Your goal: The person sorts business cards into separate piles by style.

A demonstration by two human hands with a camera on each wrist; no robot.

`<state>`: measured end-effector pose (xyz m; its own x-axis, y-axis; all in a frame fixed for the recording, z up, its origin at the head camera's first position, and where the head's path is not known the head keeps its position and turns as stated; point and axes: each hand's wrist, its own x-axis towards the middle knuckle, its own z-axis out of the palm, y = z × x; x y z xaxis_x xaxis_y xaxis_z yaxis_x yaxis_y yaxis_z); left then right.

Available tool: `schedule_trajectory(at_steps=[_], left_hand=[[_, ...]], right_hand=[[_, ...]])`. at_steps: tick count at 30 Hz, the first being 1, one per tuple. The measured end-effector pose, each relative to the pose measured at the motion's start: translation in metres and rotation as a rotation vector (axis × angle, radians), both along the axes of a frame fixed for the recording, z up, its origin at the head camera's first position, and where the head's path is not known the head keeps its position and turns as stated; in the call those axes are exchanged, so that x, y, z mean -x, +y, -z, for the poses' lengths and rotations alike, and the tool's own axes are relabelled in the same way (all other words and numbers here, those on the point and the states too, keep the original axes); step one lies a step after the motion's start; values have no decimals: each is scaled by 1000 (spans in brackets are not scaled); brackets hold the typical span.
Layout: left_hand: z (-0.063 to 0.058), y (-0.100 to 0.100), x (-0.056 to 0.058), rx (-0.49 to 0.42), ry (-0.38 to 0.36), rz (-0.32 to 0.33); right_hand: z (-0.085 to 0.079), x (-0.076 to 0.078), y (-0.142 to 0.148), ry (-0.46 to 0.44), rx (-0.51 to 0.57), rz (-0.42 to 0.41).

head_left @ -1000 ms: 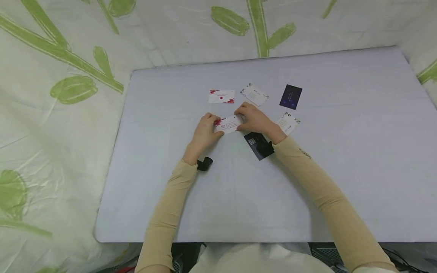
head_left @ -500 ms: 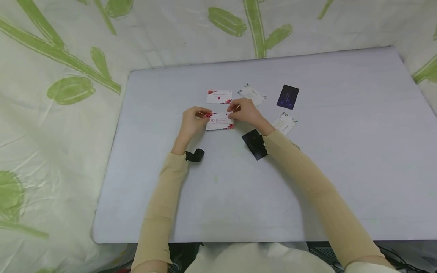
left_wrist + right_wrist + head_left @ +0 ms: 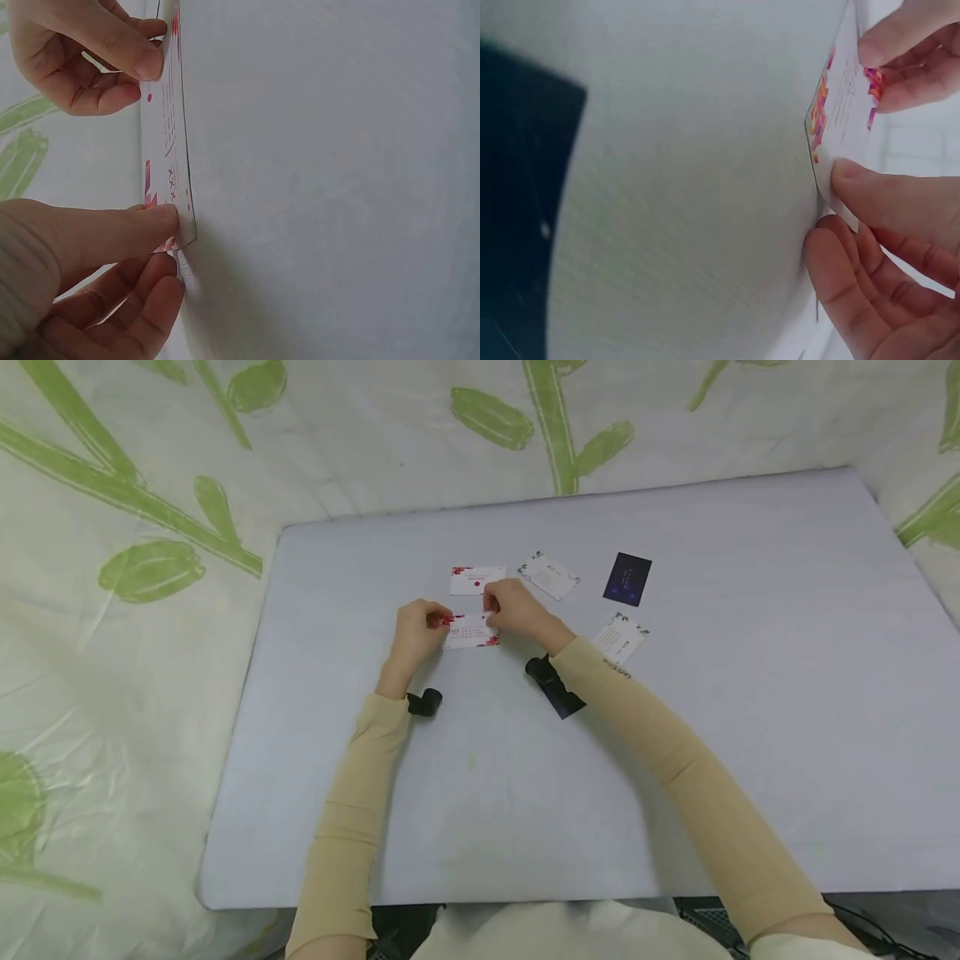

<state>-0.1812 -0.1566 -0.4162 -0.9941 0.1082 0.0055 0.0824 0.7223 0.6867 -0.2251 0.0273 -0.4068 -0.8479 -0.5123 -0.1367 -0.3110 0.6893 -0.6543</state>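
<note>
A white business card with red floral corners and small print is held between both hands, close over the table. My left hand pinches its left end between thumb and fingers; the left wrist view shows the thumb on the card's printed face. At the other end, my right hand pinches the card, its thumb on top and fingers behind in the right wrist view. Just beyond, a second red-floral card lies flat, partly covered by the right hand.
Two white cards with leafy corners, one farther back and one nearer, lie to the right. Beside them is a dark blue card. A black card lies partly hidden under the right wrist camera and sleeve. All rest on the white table.
Both hands have shifted left and slightly away with the card, which has straightened from a tilt to nearly level with the red-floral card behind it. The right forearm now covers more of the black card.
</note>
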Motion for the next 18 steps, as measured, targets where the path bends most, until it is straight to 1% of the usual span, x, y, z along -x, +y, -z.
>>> schedule_trajectory(at_steps=[7, 14, 18], left_hand=[[0, 2, -1, 11, 51, 2], [-1, 2, -1, 17, 41, 14], [-2, 2, -2, 38, 28, 36]], right_hand=[[-1, -1, 0, 13, -40, -22], [-1, -3, 3, 8, -49, -29], [-1, -4, 5, -3, -61, -30]])
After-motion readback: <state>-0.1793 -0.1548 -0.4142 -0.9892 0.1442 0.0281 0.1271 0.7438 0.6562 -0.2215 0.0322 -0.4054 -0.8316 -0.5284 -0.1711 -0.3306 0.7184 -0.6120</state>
